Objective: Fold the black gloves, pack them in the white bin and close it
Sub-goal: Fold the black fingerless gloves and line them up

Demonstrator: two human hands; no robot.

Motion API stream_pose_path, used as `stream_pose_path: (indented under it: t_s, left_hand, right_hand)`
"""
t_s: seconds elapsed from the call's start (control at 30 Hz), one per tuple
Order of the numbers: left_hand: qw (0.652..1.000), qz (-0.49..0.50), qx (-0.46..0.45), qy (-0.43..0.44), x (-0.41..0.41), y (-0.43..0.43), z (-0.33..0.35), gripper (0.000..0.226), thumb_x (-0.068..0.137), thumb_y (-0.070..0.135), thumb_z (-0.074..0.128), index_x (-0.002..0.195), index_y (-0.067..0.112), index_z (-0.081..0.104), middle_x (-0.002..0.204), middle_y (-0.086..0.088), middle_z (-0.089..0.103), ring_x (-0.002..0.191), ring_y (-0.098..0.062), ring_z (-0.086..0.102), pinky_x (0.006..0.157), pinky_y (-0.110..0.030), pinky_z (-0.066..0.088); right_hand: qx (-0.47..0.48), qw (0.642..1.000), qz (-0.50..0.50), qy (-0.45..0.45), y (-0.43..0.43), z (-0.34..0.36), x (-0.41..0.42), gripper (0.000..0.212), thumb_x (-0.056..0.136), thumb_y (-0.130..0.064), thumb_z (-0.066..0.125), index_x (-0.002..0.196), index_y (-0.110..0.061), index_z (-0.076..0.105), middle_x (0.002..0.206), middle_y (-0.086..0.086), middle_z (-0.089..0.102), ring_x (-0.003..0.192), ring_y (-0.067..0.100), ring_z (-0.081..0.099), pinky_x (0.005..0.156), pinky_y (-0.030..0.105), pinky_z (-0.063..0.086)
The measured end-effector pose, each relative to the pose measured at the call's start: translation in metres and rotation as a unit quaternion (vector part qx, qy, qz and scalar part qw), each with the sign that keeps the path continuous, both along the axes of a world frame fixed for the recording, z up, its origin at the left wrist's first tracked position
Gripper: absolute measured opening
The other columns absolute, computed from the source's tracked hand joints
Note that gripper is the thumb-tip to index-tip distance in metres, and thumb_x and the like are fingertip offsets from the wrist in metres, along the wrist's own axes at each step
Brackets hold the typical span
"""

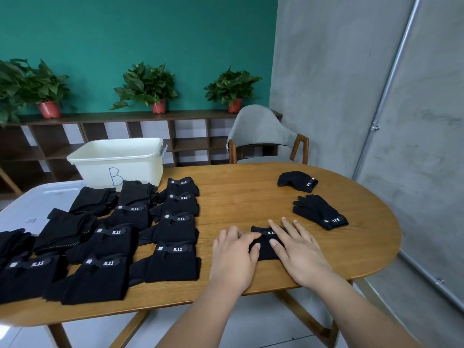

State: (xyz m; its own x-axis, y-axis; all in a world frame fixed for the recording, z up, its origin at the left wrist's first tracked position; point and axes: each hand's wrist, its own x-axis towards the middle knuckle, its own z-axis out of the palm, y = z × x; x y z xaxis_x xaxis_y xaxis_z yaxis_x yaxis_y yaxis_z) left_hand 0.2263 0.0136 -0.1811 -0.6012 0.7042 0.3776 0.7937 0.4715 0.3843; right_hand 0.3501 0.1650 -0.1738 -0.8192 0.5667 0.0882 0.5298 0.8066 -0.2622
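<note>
Flatly, left hand (233,252) and right hand (298,249), grip released, press glove (264,251) near table (276,285) edge.

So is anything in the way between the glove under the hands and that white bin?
Rows of folded gloves lie on the table between the glove, pressed by the left hand and right hand, and the open white bin at the far left. They lie flat, so carrying it over them would probably work.
</note>
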Motion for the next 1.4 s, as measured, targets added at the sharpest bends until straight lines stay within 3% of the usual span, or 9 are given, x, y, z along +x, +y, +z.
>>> stream_pose_path:
  t_s: [0.17, 0.27, 0.37, 0.5, 0.77, 0.97, 1.1, 1.27, 1.4]
  left_hand:
    - [0.994, -0.021, 0.074, 0.073, 0.006, -0.003, 0.004, 0.036, 0.107, 0.040, 0.050, 0.140, 0.036, 0.062, 0.139, 0.006, 0.052, 0.132, -0.019, 0.046, 0.114, -0.043, 0.039]
    - [0.988, -0.065, 0.045, 0.131, 0.022, 0.005, 0.014, 0.043, 0.108, 0.029, 0.047, 0.150, 0.027, 0.055, 0.159, -0.001, 0.045, 0.153, -0.023, 0.033, 0.129, -0.048, 0.023]
    - [0.987, -0.096, -0.066, 0.106, 0.047, 0.023, 0.023, 0.060, 0.111, 0.038, 0.032, 0.167, 0.017, 0.024, 0.177, -0.009, 0.008, 0.164, -0.025, -0.003, 0.132, -0.048, 0.002]
    - [0.959, -0.096, -0.260, 0.056, 0.064, 0.036, 0.017, 0.077, 0.109, 0.061, 0.010, 0.167, 0.018, -0.013, 0.172, -0.008, -0.028, 0.156, -0.025, -0.033, 0.129, -0.049, -0.016]
    - [0.940, -0.102, -0.322, 0.044, 0.039, 0.032, 0.015, 0.082, 0.104, 0.071, 0.003, 0.164, 0.022, -0.022, 0.167, -0.004, -0.038, 0.152, -0.022, -0.040, 0.128, -0.049, -0.017]
    - [0.938, -0.066, -0.340, 0.030, -0.008, 0.032, 0.020, 0.081, 0.104, 0.071, 0.006, 0.164, 0.023, -0.023, 0.169, -0.002, -0.036, 0.154, -0.022, -0.037, 0.128, -0.049, -0.017]
    - [0.935, -0.048, -0.350, 0.021, -0.032, 0.040, 0.023, 0.081, 0.105, 0.069, 0.006, 0.164, 0.023, -0.023, 0.169, -0.003, -0.036, 0.155, -0.023, -0.036, 0.128, -0.049, -0.017]
    - [0.935, -0.032, -0.352, 0.012, -0.067, 0.057, 0.028, 0.079, 0.106, 0.068, 0.007, 0.165, 0.023, -0.021, 0.170, -0.002, -0.033, 0.156, -0.022, -0.034, 0.129, -0.048, -0.015]
    - [0.937, -0.019, -0.350, 0.003, -0.098, 0.077, 0.028, 0.081, 0.105, 0.070, 0.006, 0.165, 0.024, -0.020, 0.171, -0.001, -0.032, 0.156, -0.021, -0.032, 0.129, -0.048, -0.014]
  right_hand:
    - [-0.143, 0.958, -0.051, 0.242, 0.007, 0.003, 0.012, 0.049, 0.110, -0.056, 0.025, 0.159, -0.052, 0.030, 0.167, -0.013, 0.032, 0.156, 0.014, 0.022, 0.127, 0.041, 0.022]
    - [-0.173, 0.932, -0.082, 0.308, 0.010, 0.004, 0.013, 0.045, 0.112, -0.042, 0.031, 0.155, -0.038, 0.045, 0.159, -0.011, 0.045, 0.148, 0.010, 0.036, 0.122, 0.033, 0.028]
    - [-0.193, 0.914, -0.116, 0.338, 0.010, 0.007, 0.013, 0.042, 0.113, -0.032, 0.033, 0.150, -0.030, 0.053, 0.154, -0.008, 0.052, 0.142, 0.010, 0.044, 0.116, 0.028, 0.031]
    - [-0.219, 0.896, -0.148, 0.357, 0.010, 0.011, 0.017, 0.039, 0.113, -0.028, 0.035, 0.145, -0.030, 0.058, 0.148, -0.007, 0.057, 0.138, 0.013, 0.049, 0.113, 0.028, 0.034]
    - [-0.185, 0.931, -0.143, 0.281, 0.020, 0.003, 0.015, 0.036, 0.111, -0.032, 0.042, 0.141, -0.033, 0.059, 0.144, -0.007, 0.060, 0.137, 0.018, 0.050, 0.117, 0.041, 0.039]
    - [-0.094, 0.971, -0.127, 0.181, 0.021, 0.006, -0.012, 0.036, 0.108, -0.026, 0.045, 0.141, -0.030, 0.061, 0.147, -0.002, 0.057, 0.139, 0.024, 0.043, 0.118, 0.039, 0.037]
    - [-0.060, 0.984, -0.087, 0.142, 0.028, 0.012, -0.038, 0.040, 0.109, -0.023, 0.041, 0.146, -0.025, 0.057, 0.155, -0.002, 0.049, 0.146, 0.020, 0.037, 0.121, 0.035, 0.033]
    - [0.004, 0.997, -0.060, 0.046, 0.028, 0.002, -0.061, 0.049, 0.112, -0.039, 0.029, 0.158, -0.029, 0.042, 0.168, -0.001, 0.031, 0.157, 0.020, 0.020, 0.129, 0.041, 0.021]
    - [-0.001, 0.998, -0.060, 0.034, 0.029, 0.000, -0.063, 0.051, 0.111, -0.044, 0.025, 0.160, -0.033, 0.035, 0.171, -0.005, 0.023, 0.159, 0.018, 0.014, 0.130, 0.041, 0.017]
